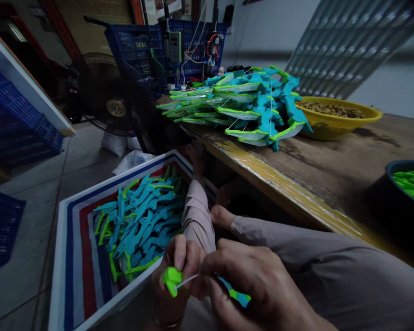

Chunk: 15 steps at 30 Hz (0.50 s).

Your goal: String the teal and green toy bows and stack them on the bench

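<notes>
Both hands work close together at the bottom of the view, over my lap. My left hand point(174, 276) is closed, pinching the bright green end point(171, 279) of a small toy bow. My right hand point(255, 287) is closed around the bow's blue-and-green body point(239, 298), and a thin white string point(186, 281) runs between the two hands. Just left of my hands lies a striped bag point(79, 257) holding several loose blue and green bow parts point(141, 220).
A wooden table point(331, 170) to the right bears a pile of finished blue-green bows point(241, 103), a yellow bowl point(334, 120) and a dark bowl of green pieces point(412, 184). A fan point(115, 103) and blue crates point(138, 48) stand behind on the floor.
</notes>
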### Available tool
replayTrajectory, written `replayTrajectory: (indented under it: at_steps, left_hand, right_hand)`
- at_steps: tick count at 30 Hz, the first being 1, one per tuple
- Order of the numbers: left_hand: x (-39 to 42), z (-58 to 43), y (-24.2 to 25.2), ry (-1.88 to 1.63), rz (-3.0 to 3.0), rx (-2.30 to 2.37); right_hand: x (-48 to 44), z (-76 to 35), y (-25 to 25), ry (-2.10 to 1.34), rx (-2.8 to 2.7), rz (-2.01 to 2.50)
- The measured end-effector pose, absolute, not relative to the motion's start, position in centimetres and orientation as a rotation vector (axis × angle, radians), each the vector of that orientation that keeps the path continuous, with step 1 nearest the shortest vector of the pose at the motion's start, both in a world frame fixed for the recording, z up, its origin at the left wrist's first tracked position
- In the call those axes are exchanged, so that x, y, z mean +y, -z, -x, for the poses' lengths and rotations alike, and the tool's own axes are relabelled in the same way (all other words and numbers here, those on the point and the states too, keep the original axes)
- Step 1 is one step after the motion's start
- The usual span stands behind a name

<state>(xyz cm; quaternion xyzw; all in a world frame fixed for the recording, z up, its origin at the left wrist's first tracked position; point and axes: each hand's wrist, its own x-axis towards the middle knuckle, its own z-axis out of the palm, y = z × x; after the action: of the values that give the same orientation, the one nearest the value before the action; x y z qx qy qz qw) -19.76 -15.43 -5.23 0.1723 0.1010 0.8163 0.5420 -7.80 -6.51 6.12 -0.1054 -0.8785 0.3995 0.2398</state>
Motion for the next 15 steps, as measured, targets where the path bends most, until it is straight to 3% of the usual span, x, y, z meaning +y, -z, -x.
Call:
replayTrajectory:
  at_steps: [6,15]
  left_hand:
    - [-14.9,19.9,3.9,-1.92,-0.504,0.113]
    - [-15.6,19.6,5.2,-1.894,-0.249,0.441]
  right_hand:
    - [-6.5,7.6,-6.3,-1.047,-2.415,0.303]
    - [-7.0,8.0,-5.8,-1.038,-2.469,0.224]
